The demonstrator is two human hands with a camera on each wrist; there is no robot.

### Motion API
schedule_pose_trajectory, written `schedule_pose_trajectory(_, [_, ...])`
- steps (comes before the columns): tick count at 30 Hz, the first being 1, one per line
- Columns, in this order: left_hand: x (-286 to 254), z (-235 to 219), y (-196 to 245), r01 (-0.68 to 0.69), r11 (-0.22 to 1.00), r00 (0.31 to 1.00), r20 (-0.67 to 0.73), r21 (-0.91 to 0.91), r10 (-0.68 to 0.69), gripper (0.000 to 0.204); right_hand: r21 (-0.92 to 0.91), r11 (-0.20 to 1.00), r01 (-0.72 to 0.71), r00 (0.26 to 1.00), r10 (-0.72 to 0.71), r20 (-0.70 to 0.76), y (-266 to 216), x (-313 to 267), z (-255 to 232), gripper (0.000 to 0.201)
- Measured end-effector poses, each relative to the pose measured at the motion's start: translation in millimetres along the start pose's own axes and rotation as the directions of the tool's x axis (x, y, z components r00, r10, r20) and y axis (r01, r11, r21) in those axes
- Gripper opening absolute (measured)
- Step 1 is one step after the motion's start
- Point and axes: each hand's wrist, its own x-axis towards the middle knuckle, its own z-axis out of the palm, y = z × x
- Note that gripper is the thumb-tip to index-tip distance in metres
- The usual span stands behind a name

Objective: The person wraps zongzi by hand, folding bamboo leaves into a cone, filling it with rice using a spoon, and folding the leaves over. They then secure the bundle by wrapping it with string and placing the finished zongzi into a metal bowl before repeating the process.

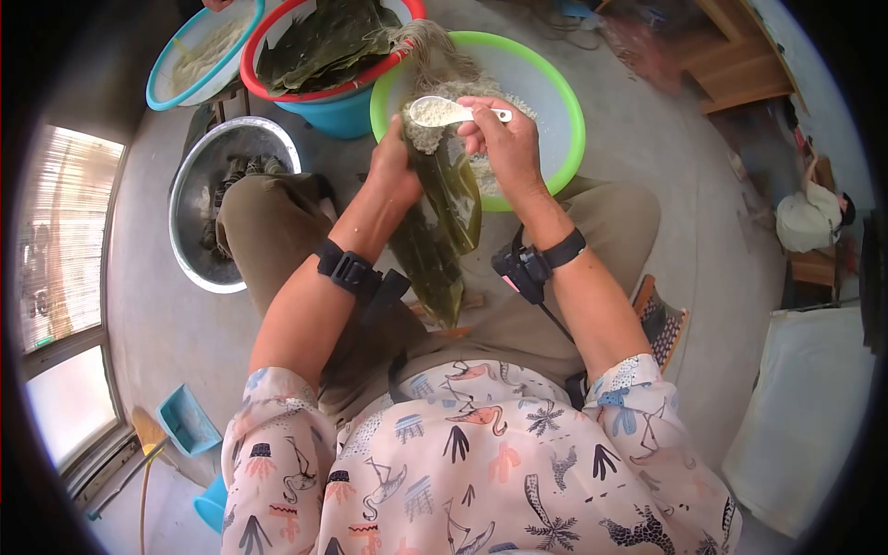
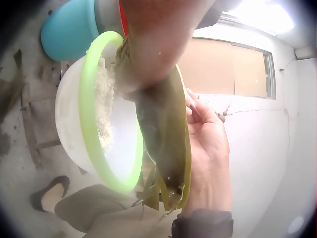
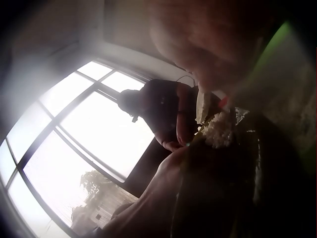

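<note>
My left hand (image 1: 395, 166) holds long green leaves (image 1: 435, 259), folded at the top, their ends hanging between my knees. White rice (image 1: 425, 139) sits in the fold. Over it, my right hand (image 1: 504, 148) pinches the handle of a white spoon (image 1: 465, 114) whose bowl is heaped with rice. Both hands are above the near side of a green-rimmed basin (image 1: 577, 129) containing more rice. In the left wrist view, a broad leaf (image 2: 163, 134) hides part of the right hand (image 2: 210, 139). The right wrist view is dark, with rice (image 3: 218, 130) just below the spoon (image 3: 200, 106).
A red-rimmed basin (image 1: 248, 69) of leaves stands beyond the left hand, beside a blue-rimmed basin (image 1: 157, 91) of pale grain. At left, a metal basin (image 1: 178, 222) holds dark wrapped bundles (image 1: 242, 176). Another person (image 3: 158, 106) bends nearby; someone else (image 1: 807, 222) sits far right.
</note>
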Motion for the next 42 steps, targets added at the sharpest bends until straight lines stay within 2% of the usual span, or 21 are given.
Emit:
schedule_pose_trajectory(3, [3,-2,-1,0.040,0.997,0.999,0.028,-0.059,-0.038,0.053,-0.032,0.999,-0.001,1.000,0.002,0.016,5,-1,-3,0.026])
schedule_pose_trajectory(8, [6,-5,-3,0.032,0.999,0.999,0.036,-0.017,-0.031,0.052,-0.012,1.000,-0.005,1.000,0.005,0.002,-2,-4,0,0.025])
schedule_pose_trajectory(11, [1,3,-5,0.044,0.999,0.999,0.017,-0.014,-0.043,0.052,-0.092,0.996,-0.010,0.998,0.015,0.055,1,-2,-4,0.027])
schedule_pose_trajectory(14, [8,-4,-5,0.032,0.999,0.999,0.011,-0.028,-0.032,0.053,-0.050,0.999,-0.018,1.000,0.018,0.010,-2,-1,-5,0.027])
schedule_pose_trajectory(16, [10,-8,-5,0.029,0.999,0.999,0.023,-0.040,-0.029,0.054,-0.049,0.997,0.051,0.998,-0.053,-0.046,-1,0,-10,0.026])
schedule_pose_trajectory(20, [3,2,-5,0.069,0.996,0.996,0.057,-0.055,-0.066,0.055,-0.079,0.997,-0.016,1.000,0.016,0.001,5,0,-14,0.027])
schedule_pose_trajectory(23, [2,-1,-3,0.079,0.996,0.996,0.048,-0.048,-0.076,0.055,-0.121,0.992,0.046,0.996,-0.055,-0.071,-6,-4,-12,0.026])
schedule_pose_trajectory(25, [6,-4,-4,0.093,0.995,0.994,0.061,-0.035,-0.091,0.055,-0.249,0.946,0.208,0.972,-0.228,-0.055,-11,-7,-13,0.021])
schedule_pose_trajectory(26, [8,-5,-5,0.095,0.994,0.993,0.076,-0.059,-0.090,0.055,-0.253,0.945,0.208,0.972,-0.229,-0.057,-9,-6,-13,0.021])
schedule_pose_trajectory(27, [5,-1,-4,0.097,0.992,0.992,0.090,-0.083,-0.089,0.055,-0.436,0.775,0.457,0.874,-0.483,0.057,-8,-4,-11,0.020])
schedule_pose_trajectory(28, [3,2,-4,0.098,0.992,0.992,0.092,-0.083,-0.090,0.055,-0.561,0.510,0.652,0.711,-0.669,0.218,-7,-3,-9,0.018])
schedule_pose_trajectory(30, [-4,10,-3,0.063,0.993,0.998,0.031,-0.101,-0.060,0.055,-0.550,0.536,0.641,0.731,-0.645,0.223,-11,-12,-5,0.019])
schedule_pose_trajectory(32, [-1,6,-4,0.044,0.995,0.997,0.065,-0.093,-0.038,0.055,-0.527,0.567,0.633,0.750,-0.616,0.239,-14,-14,-2,0.021])
schedule_pose_trajectory(34, [-1,4,-4,0.033,0.996,0.994,0.107,-0.078,-0.024,0.055,-0.595,0.512,0.620,0.734,-0.646,0.208,-17,-12,-5,0.021])
schedule_pose_trajectory(37, [0,6,-5,0.049,0.992,0.997,0.070,-0.115,-0.041,0.055,-0.625,0.482,0.615,0.734,-0.638,0.231,-11,-13,-8,0.021])
schedule_pose_trajectory(40, [1,3,-4,0.019,0.992,0.997,0.076,-0.127,-0.009,0.055,-0.640,0.495,0.589,0.765,-0.597,0.242,-7,-18,-7,0.020])
schedule_pose_trajectory(42, [2,3,-4,0.020,0.990,0.998,0.065,-0.138,-0.011,0.055,-0.628,0.500,0.596,0.754,-0.617,0.225,-10,-19,-6,0.019])
